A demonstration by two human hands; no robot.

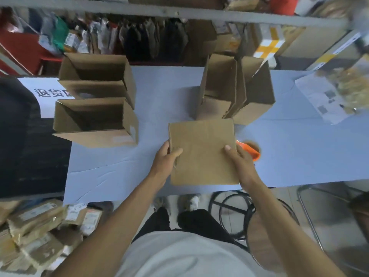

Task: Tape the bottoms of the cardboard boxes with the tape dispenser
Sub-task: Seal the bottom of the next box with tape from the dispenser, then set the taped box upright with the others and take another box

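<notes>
A flattened cardboard box point(202, 148) lies over the pale blue table point(155, 96), held between both hands. My left hand point(166, 158) grips its left edge, thumb on top. My right hand point(240, 161) holds its right side, thumb on the face. The orange tape dispenser point(250, 149) rests on the table just right of the box, partly hidden behind my right hand. Two open assembled boxes lie on their sides at the left, one at the back point(97, 76) and one nearer point(95, 120). A box holding upright flat cardboard point(235, 88) stands behind the held box.
A sheet with printed codes point(323, 96) lies at the right end of the table. Shelves of goods run along the back. Wrapped parcels point(40, 226) pile on the floor at lower left. A round stool point(235, 212) stands by my legs.
</notes>
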